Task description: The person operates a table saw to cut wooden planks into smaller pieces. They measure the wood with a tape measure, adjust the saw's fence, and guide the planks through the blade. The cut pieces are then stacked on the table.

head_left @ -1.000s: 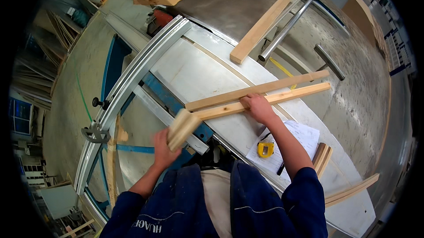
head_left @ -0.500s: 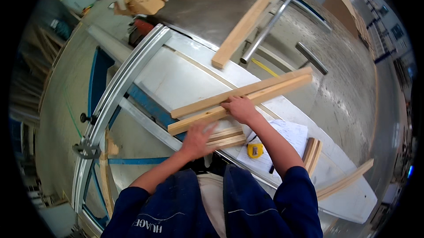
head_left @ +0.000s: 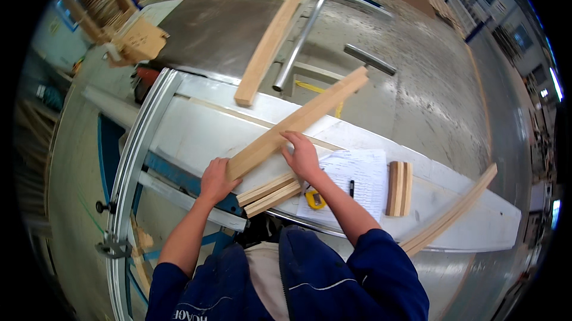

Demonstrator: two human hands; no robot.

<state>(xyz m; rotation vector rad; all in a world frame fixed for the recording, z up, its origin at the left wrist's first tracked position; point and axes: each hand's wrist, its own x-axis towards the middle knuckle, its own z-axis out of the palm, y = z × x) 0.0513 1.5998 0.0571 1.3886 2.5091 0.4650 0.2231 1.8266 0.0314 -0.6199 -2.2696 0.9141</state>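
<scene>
Two pale wooden strips [head_left: 304, 113] lie side by side at a slant over the white sliding table [head_left: 199, 120], their far ends slightly stepped. My left hand [head_left: 219, 179] is closed round their near end. With thumb and fingers apart, my right hand [head_left: 302, 155] touches their right edge at the fingertips. Short wood strips [head_left: 271, 193] lie just in front, between my forearms. Beside my right forearm are a yellow tape measure [head_left: 315, 199], written paper sheets [head_left: 366, 172] and a black marker [head_left: 352, 188].
A bundle of short strips [head_left: 398, 189] and some long thin strips [head_left: 456, 214] lie on the right. Beyond the table are another long board [head_left: 274, 41], a metal bar [head_left: 304, 35] and a dark machine top [head_left: 217, 29]. A metal rail [head_left: 140, 142] with a clamp bounds the left.
The two strips, apart before, now lie together and point more steeply away from me. My left hand has moved to their near end; my right hand has slid to their edge. The view has shifted.
</scene>
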